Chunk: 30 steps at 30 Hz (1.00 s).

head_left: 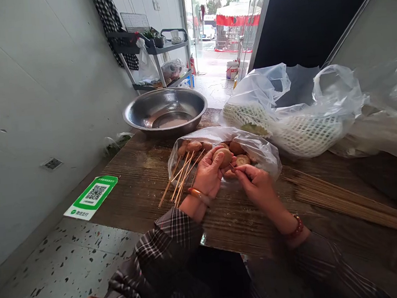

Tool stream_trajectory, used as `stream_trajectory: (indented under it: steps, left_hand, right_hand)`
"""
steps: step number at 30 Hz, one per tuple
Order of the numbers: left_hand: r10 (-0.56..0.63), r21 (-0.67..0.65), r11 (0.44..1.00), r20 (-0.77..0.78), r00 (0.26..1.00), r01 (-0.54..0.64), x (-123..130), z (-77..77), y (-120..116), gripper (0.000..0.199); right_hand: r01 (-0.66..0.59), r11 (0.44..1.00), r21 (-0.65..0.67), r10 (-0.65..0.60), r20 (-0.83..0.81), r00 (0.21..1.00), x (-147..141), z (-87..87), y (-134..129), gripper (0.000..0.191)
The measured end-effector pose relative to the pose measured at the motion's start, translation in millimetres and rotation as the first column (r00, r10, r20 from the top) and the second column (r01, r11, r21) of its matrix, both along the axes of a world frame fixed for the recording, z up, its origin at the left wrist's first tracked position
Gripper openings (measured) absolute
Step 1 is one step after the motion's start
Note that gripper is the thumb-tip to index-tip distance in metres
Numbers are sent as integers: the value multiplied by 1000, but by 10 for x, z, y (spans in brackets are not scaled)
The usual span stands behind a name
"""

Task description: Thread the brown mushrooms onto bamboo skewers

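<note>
The left hand (209, 172) grips a mushroom (223, 156) above the open plastic bag (270, 157); the right hand (259, 187) pinches a thin stick (232, 166) at its side. Between the forearms, bare worktop (246, 223) runs to its near edge; beyond the bag stands a basin (140, 115). The mushroom looks rounded, light brown.

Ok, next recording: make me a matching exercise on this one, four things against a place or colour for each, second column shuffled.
Things
1. stainless-steel basin
2. QR-code card
3. large spread of thin skewers
4. mushroom nearest the thumb of the left hand

Places and colours
A. on the wooden table, right of the right hand
B. held in the fingers
C. silver, beyond the plastic bag
D. green and white, at the table's left edge

Pairs: 1-C, 2-D, 3-A, 4-B
</note>
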<state>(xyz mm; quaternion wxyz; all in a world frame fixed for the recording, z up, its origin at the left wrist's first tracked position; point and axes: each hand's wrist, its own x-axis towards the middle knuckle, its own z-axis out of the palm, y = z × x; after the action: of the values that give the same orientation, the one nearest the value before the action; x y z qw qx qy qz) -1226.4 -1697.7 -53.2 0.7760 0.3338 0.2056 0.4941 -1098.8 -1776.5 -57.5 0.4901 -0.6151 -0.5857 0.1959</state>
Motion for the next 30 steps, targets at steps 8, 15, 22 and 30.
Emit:
stream_trajectory:
  steps: [8, 15, 22, 30]
  left_hand:
    - [-53, -21, 998, -48, 997, 52, 59, -26, -77, 58]
    - [-71, 16, 997, -42, 997, 72, -21, 35, -45, 55]
    - [-189, 32, 981, -49, 981, 191, -66, 54, 3, 58]
    - [10, 4, 1000, -60, 998, -10, -100, 37, 117, 29]
  right_hand:
    - [8, 1000, -18, -7, 40, 999, 27, 8, 31, 24]
    - [-89, 993, -73, 78, -136, 988, 28, 87, 57, 28]
    - [-171, 980, -105, 124, -355, 927, -18, 64, 42, 35]
    - [-150, 987, -54, 148, -36, 988, -24, 27, 12, 27]
